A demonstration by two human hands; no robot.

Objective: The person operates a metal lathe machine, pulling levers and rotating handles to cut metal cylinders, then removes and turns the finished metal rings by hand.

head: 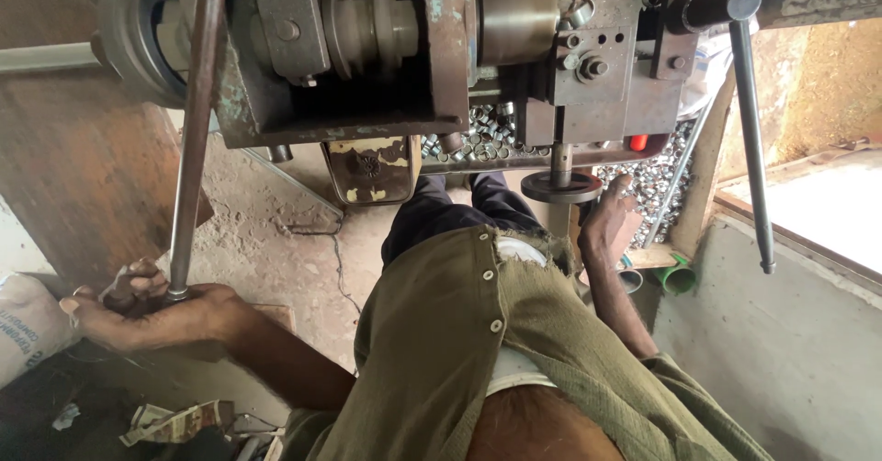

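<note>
Head view: my left hand (138, 309) is clamped on the lever (193, 130) end; my right hand (608, 222), fingers loose, touches the die (560, 186) under the press (413, 48). Clear fingers before pulling steadily.

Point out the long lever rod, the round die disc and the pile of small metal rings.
long lever rod (191, 140), head view, mid-shaft.
round die disc (561, 186), head view, rim.
pile of small metal rings (485, 130), head view, pile's middle.

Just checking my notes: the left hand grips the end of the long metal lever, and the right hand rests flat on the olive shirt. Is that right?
Not quite. The left hand does grip the long metal lever, but the right hand is not on the olive shirt; it reaches up beside the round metal disc under the machine. The head view shows this.
</note>
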